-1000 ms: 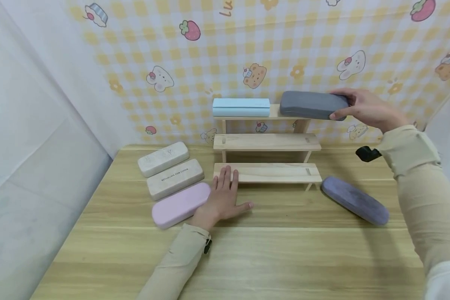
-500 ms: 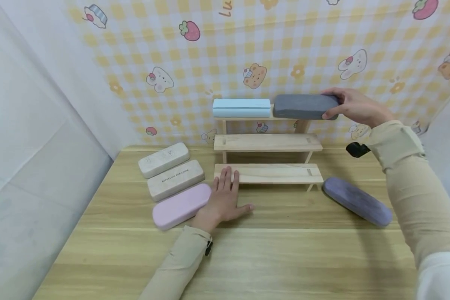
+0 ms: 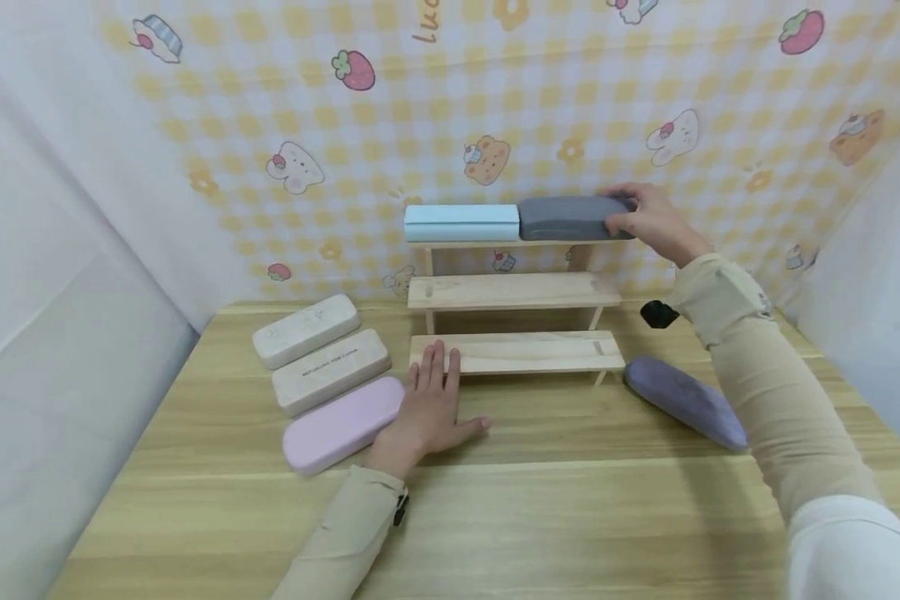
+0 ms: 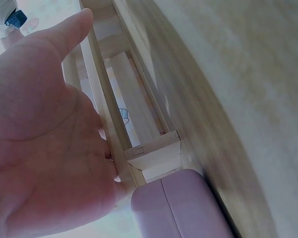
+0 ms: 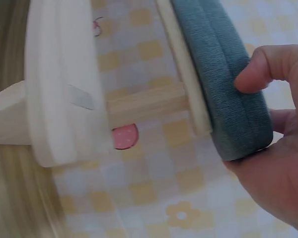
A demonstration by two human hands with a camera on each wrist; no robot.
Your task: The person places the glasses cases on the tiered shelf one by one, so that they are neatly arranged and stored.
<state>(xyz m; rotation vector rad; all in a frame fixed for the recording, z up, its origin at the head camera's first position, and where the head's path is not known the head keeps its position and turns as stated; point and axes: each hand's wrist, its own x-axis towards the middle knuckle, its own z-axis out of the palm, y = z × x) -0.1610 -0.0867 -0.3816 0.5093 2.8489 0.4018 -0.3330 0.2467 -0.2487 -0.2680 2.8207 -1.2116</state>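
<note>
Right hand (image 3: 656, 221) pinches dark gray case (image 3: 566, 218) by its right end, on top tier (image 5: 183, 64) just beside light blue case (image 3: 461, 223). Left hand (image 3: 427, 417) holds nothing, straight fingers touching bottom tier (image 3: 532, 352).

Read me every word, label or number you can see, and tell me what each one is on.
"REFUELING FOR CHINA", slightly blurred: on the middle beige case at left.
"lu", sideways and running off the picture's top edge: on the checked cloth.
Too faint to read: marks on the white case behind it.
No readable text on the gray case or light blue case.
</note>
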